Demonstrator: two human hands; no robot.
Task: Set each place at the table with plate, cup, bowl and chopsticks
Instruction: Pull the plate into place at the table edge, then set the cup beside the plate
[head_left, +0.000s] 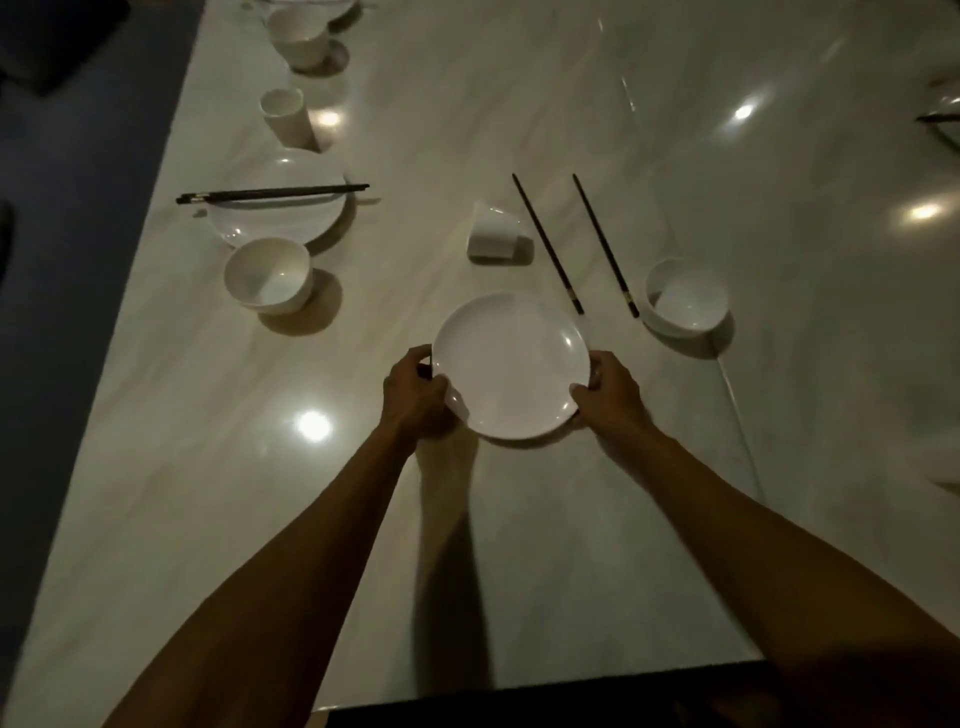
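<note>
Head view, dim light. Both hands grasp one white plate (511, 364) at its near rim: left hand (415, 392) on the left edge, thumb over the rim, fingers curled under; right hand (608, 387) on the right edge, same grip. Cannot tell whether the plate touches the pale glossy tabletop (675, 156).

Beyond the plate: white cup (493, 231), tilted. Right of the cup, two dark chopsticks (576, 244) lying apart. Further right, white bowl (685, 296), upright.

Left side: second plate (278, 200) with chopstick pair (270, 194) across it, second bowl (267, 274) near it, upright second cup (285, 117) beyond.
</note>
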